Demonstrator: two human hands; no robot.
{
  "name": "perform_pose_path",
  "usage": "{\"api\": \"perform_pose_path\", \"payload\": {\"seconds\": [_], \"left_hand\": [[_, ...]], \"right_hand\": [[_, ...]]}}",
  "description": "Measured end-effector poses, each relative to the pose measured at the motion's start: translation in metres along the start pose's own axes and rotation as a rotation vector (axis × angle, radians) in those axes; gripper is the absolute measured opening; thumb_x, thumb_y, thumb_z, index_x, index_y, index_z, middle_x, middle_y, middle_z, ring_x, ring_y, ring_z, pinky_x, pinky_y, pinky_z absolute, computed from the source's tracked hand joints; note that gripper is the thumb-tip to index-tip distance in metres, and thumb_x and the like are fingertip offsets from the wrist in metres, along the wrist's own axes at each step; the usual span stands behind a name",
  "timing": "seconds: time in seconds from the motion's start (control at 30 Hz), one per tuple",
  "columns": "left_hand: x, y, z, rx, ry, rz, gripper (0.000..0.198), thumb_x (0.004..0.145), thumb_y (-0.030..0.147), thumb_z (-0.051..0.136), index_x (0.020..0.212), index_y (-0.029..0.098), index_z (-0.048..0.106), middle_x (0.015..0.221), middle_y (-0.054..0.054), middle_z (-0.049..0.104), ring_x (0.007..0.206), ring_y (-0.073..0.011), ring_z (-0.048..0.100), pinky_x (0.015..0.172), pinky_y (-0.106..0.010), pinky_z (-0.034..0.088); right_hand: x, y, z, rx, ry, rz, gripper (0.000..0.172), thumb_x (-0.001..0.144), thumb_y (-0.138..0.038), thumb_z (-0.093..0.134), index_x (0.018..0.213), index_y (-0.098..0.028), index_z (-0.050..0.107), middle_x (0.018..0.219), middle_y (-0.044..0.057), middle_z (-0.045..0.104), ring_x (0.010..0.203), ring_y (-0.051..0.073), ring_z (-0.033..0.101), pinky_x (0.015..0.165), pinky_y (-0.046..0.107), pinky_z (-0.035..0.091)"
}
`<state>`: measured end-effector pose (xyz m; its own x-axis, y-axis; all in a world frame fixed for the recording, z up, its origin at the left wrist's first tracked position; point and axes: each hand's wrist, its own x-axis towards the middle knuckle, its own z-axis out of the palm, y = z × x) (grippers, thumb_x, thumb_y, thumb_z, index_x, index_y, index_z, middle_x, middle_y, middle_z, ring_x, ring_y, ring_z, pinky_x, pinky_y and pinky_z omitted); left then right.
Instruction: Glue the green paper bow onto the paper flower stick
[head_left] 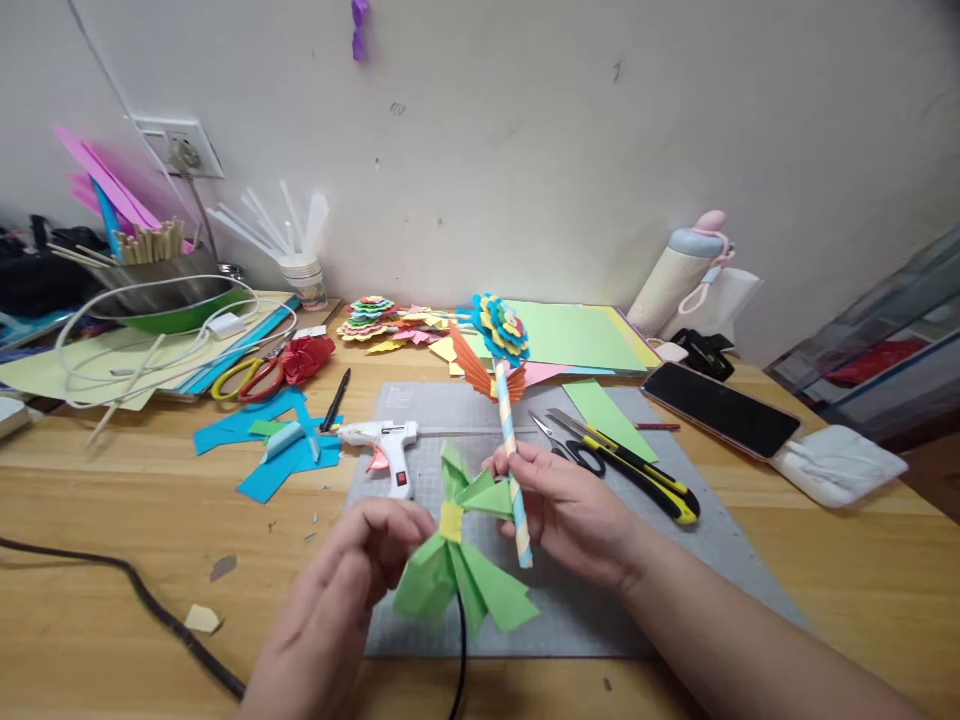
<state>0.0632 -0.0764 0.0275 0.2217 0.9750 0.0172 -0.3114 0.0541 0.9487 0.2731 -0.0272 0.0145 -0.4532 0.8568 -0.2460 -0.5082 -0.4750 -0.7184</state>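
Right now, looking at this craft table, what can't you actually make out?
All in the head view:
1. Left edge of the green folded paper: covered by the left hand holding it.
2. Middle of the striped stick: wrapped by the right hand.
3. Where the black cord under the paper leads: cut off by the bottom edge.
4. The bins at far right: blurred and cut by the right edge.

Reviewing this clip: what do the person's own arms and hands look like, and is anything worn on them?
The left hand and right hand are bare: no gloves, rings or wristwatch show. The forearms are uncovered as far as the picture reaches, with no sleeve edge, strap or marking in view.
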Motion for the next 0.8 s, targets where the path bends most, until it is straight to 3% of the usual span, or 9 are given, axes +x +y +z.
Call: {"api": "perform_pose_path", "payload": {"seconds": [0.07,0.13,0.3,0.4,0.5,0.63,0.8], "left_hand": [[0.010,0.006,-0.003,0.026,0.073,-0.032,0.009,0.086,0.032,0.059,0.091,0.027,0.065,0.093,-0.001,0.062,0.074,-0.0125,0.060,0.066,-0.022,0.051],[0.021,0.009,-0.007,0.037,0.045,-0.029,0.015,0.084,0.023,0.062,0.097,0.029,0.065,0.103,-0.001,0.060,0.077,-0.0131,0.060,0.064,-0.021,0.051],[0.036,0.013,-0.020,0.338,-0.298,0.138,0.026,0.083,0.019,0.062,0.106,0.031,0.065,0.122,-0.005,0.054,0.093,-0.0173,0.058,0.079,-0.028,0.050],[0.038,0.023,-0.022,0.579,-0.468,0.218,0.021,0.082,0.015,0.063,0.096,0.029,0.069,0.114,-0.004,0.059,0.103,-0.0193,0.056,0.090,-0.029,0.045],[0.041,0.036,-0.020,0.633,-0.563,0.248,0.016,0.081,0.011,0.064,0.085,0.026,0.069,0.103,-0.002,0.062,0.093,-0.0159,0.060,0.085,-0.026,0.046],[0.046,0.046,-0.019,0.443,-0.480,0.201,0.007,0.082,0.019,0.065,0.082,0.026,0.068,0.086,-0.001,0.063,0.083,-0.0152,0.059,0.076,-0.026,0.047],[0.058,0.033,-0.016,0.151,-0.185,-0.011,0.009,0.077,0.028,0.072,0.080,0.023,0.065,0.074,0.002,0.059,0.065,-0.0092,0.051,0.059,-0.019,0.041]], "right_hand": [[-0.002,0.000,0.002,-0.009,-0.040,0.053,0.014,0.087,-0.028,0.060,0.086,-0.013,0.061,0.085,0.002,0.053,0.064,0.009,0.050,0.054,0.022,0.051],[-0.003,0.002,0.004,-0.010,-0.078,0.081,0.015,0.088,-0.027,0.058,0.086,-0.012,0.061,0.084,0.002,0.053,0.062,0.008,0.052,0.052,0.021,0.050],[-0.002,0.009,0.004,0.021,-0.136,0.127,0.017,0.091,-0.024,0.053,0.085,-0.011,0.061,0.080,0.002,0.053,0.061,0.008,0.053,0.052,0.021,0.051],[-0.002,0.011,0.002,0.034,-0.162,0.147,0.015,0.089,-0.024,0.056,0.085,-0.011,0.061,0.083,0.003,0.056,0.061,0.009,0.055,0.052,0.021,0.052],[-0.003,0.008,0.002,0.032,-0.173,0.165,0.015,0.088,-0.026,0.057,0.086,-0.011,0.060,0.084,0.003,0.059,0.062,0.011,0.059,0.055,0.025,0.055],[-0.002,0.002,0.000,0.025,-0.122,0.139,0.015,0.085,-0.028,0.062,0.085,-0.014,0.057,0.086,0.003,0.062,0.073,0.015,0.064,0.066,0.036,0.058],[0.006,0.008,-0.002,-0.233,0.010,0.026,0.025,0.084,-0.040,0.061,0.084,-0.018,0.050,0.066,-0.001,0.064,0.055,0.015,0.065,0.053,0.028,0.053]]}}
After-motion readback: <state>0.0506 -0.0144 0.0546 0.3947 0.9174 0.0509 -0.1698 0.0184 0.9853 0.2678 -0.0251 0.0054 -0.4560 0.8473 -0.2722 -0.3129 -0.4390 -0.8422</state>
